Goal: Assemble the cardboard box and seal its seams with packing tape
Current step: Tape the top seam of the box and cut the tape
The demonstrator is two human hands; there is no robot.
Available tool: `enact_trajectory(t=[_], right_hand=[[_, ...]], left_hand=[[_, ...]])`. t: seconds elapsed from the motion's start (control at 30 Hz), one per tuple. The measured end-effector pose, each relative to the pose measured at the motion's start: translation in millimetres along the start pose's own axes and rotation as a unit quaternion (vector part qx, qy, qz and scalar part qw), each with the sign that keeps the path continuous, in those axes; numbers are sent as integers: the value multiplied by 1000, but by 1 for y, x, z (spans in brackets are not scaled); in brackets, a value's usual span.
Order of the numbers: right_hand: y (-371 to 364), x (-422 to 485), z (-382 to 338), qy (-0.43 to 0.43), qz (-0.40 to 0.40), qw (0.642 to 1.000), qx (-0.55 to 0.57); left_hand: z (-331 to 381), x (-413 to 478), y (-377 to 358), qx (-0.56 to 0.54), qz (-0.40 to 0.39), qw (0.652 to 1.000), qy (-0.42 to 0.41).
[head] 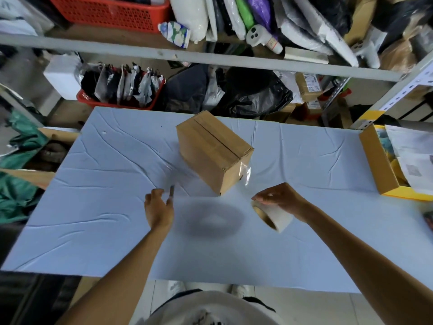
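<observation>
Cardboard box (213, 151) stands closed on the tabletop (93, 184), nearer the far edge than the near one and about midway between the left and right edges, turned so one corner points toward the person. A strip of clear tape runs along its top seam, and a loose, shiny end of that tape (246, 173) hangs down over the right-facing side.

Near the box's closest corner, the left hand (159, 208) is curled around a thin blade-like tool (171, 192), thumb and fingers pinching it; the tool is blurred, so its kind is unclear. The right hand (280, 195), just right of that corner, grips a roll of packing tape (273, 215) from above, fingers bent over its outer face, the cardboard core turned toward the left. Neither hand touches the box.

At the right edge of the tabletop sits an open yellow-edged carton (377, 165) holding papers. Beyond the far edge, metal shelving (164, 53) carries red baskets (110, 12), bags and parcels.
</observation>
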State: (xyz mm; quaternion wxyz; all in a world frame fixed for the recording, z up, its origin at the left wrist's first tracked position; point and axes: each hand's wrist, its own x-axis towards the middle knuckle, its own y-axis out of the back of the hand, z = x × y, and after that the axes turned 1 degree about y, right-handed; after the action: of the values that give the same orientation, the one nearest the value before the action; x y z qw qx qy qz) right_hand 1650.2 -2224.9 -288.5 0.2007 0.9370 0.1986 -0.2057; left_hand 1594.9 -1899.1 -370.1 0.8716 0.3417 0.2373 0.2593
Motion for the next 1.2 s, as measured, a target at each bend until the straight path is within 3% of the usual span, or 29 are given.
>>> enact_trajectory(t=[0.23,0.43,0.53,0.63,0.73,0.93,1.2], right_hand=[[1,3,-2,-7,6,1000,-16],[5,2,-5,-1,16,1000,-24],[8,0,-4,-6,17,1000,-24],[10,0,-5,-7,20,1000,-22],[12,-1,-7,-4,28,1000,-8],[13,-5,-11,10,25,1000,-4],[11,-8,-8,-45,29,998,-40]], left_hand=[[-5,3,-12,87,-43,995,13],[-9,10,-17,115,-39,992,-45],[-7,10,-16,80,-65,994,-32],[-3,2,-13,92,-132,982,-103],[15,-16,-4,31,-172,975,-138],[75,-57,27,-93,-143,961,-216],[145,-70,33,-125,-76,944,-294]])
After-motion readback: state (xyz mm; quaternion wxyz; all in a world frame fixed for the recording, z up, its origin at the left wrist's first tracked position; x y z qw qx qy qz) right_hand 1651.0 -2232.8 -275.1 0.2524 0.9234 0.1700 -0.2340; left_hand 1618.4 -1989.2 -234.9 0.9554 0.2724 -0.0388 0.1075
